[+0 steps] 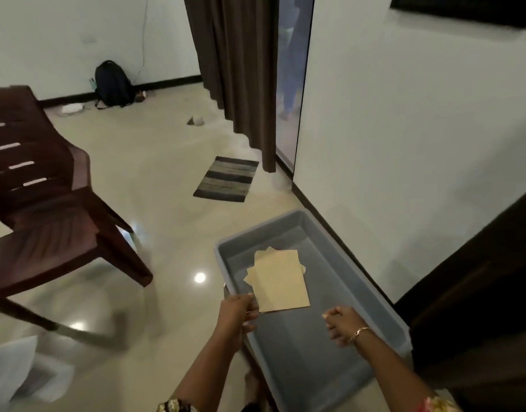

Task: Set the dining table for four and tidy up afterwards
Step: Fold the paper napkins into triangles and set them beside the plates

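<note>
A grey plastic tub [374, 295] stands on the floor along the wall. Over its inside is a small stack of beige square napkins [281, 281], fanned slightly. My left hand [236, 312] pinches the stack at its near-left corner, right at the tub's left rim. A thin shiny piece shows beside that hand; I cannot tell what it is. My right hand [342, 324] hovers over the middle of the tub, to the right of the napkins, fingers loosely curled and holding nothing. Whether the napkins touch the tub's bottom is unclear.
A dark brown plastic chair [47, 203] stands to the left on the glossy tiled floor. A striped mat [227, 178] lies before a curtained doorway [241, 69]. A black backpack [113, 84] leans on the far wall. Dark furniture [479, 292] sits right of the tub.
</note>
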Motion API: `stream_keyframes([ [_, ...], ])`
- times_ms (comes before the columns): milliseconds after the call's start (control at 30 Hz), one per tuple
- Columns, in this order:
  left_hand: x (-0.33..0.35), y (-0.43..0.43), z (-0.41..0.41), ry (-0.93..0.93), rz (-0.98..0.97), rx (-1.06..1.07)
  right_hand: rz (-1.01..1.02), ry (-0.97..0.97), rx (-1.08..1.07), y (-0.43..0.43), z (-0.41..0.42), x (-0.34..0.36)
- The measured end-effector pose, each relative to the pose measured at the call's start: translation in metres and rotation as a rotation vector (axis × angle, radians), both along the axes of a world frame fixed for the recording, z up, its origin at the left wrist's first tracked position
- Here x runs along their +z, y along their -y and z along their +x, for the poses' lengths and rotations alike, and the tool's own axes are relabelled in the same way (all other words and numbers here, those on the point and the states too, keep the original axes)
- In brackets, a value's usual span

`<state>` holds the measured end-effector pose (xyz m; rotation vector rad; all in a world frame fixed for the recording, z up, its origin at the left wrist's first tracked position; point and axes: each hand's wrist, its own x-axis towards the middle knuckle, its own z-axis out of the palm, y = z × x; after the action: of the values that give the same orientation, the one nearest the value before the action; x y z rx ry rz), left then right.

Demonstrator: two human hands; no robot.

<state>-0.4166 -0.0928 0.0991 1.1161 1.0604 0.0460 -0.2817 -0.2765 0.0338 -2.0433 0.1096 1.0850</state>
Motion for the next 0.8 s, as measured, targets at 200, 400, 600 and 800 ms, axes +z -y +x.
stream_keyframes([
  [200, -0.068, -0.054, 0.071, -0.179, -0.07, -0.122, -0.095, -0.144, -0.191, -0.043, 0.03, -0.047],
  [400, -0.119, -0.094, 0.125, -0.285, -0.054, -0.259, -0.214, -0.133, -0.308, -0.077, 0.063, -0.092],
  [600, -0.15, -0.117, 0.151, -0.317, 0.044, -0.389, -0.336, -0.173, -0.264, -0.09, 0.073, -0.122],
  [800, -0.158, -0.124, 0.153, -0.373, -0.003, -0.453, -0.353, -0.221, -0.183, -0.103, 0.068, -0.129],
])
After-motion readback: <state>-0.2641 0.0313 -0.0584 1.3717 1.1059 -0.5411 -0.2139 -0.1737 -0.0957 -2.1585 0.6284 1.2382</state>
